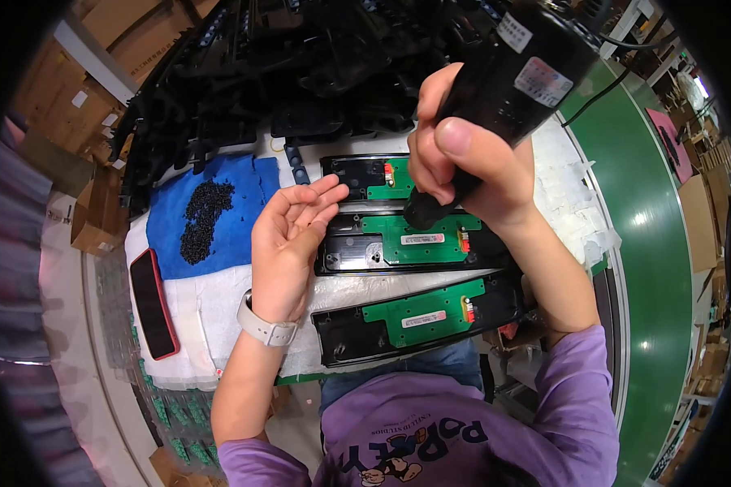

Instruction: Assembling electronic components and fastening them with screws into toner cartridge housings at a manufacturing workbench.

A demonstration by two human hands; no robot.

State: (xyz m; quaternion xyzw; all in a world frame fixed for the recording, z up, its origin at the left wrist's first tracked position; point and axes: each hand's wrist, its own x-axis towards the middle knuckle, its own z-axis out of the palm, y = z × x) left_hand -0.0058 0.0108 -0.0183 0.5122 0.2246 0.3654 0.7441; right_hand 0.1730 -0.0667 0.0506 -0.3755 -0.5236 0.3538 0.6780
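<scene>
My right hand is wrapped round a black electric screwdriver, its tip pointing down at the green circuit board in the middle black panel. Whether the tip touches a screw is hidden. My left hand, wearing a pale watch, rests at the left end of that panel with fingers stretched and nothing visible in them. A second black panel with a green board lies just beyond. Nearest my body, a third panel sits slightly tilted, also with a green board.
Small black screws are heaped on a blue cloth at left. A red-edged phone lies nearer the left edge. Many black plastic parts crowd the far side. A green conveyor belt runs along the right.
</scene>
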